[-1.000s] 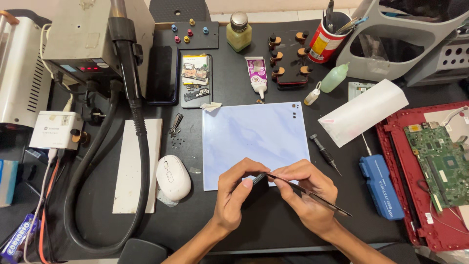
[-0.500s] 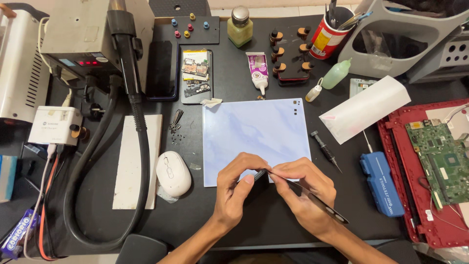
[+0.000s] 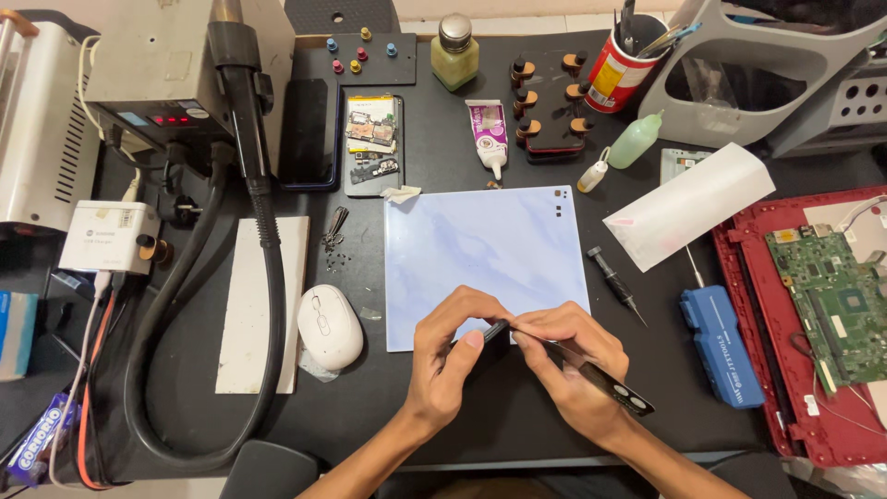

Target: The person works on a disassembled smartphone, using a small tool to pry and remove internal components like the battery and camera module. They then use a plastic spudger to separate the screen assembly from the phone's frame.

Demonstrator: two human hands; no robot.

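hands barely shifted; left hand (image 3: 453,356) and right hand (image 3: 568,370) pinch thin black strip (image 3: 591,374) over blue tile (image 3: 485,249).

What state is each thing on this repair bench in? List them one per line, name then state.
Left hand: pinching the near end of a thin dark strip.
Right hand: holding the same thin dark strip, tilted.
Opened phone: back off, boards exposed.
Hot-air station: on, red display lit.
Glue tube: lying flat.
Screwdriver: lying loose on the mat.
Red laptop shell: open, green board showing.
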